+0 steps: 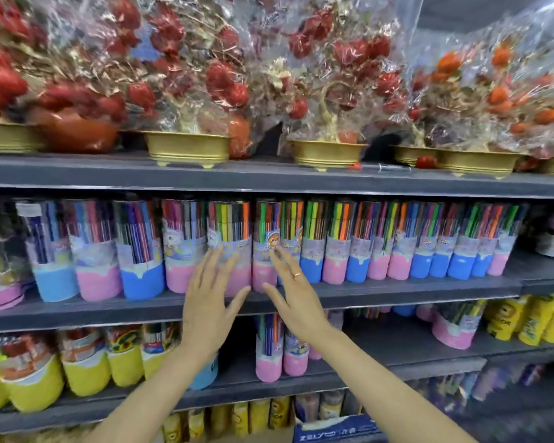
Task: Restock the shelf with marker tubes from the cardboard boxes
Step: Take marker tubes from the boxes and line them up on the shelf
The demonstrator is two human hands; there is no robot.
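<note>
Head view: two open hands [208, 302] [296, 295] before tubes [264, 244].

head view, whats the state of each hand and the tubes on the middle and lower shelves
left hand: open, fingers spread, holds nothing
right hand: open, ring on one finger, holds nothing
marker tubes: upright, packed in a row
pink tubes: upright on lower shelf

A dark grey shelf [397, 290] is lined along its front with upright marker tubes [333, 244], their bases alternately pink and blue, packed side by side. On the board above [269, 177], gold planters [187, 148] of cellophane-wrapped red and orange ornamental trees are set. The board below [429, 350] is stocked with yellow-based tubes [87, 369] at the left and a few pink-based tubes [269, 350] near the middle.
</note>
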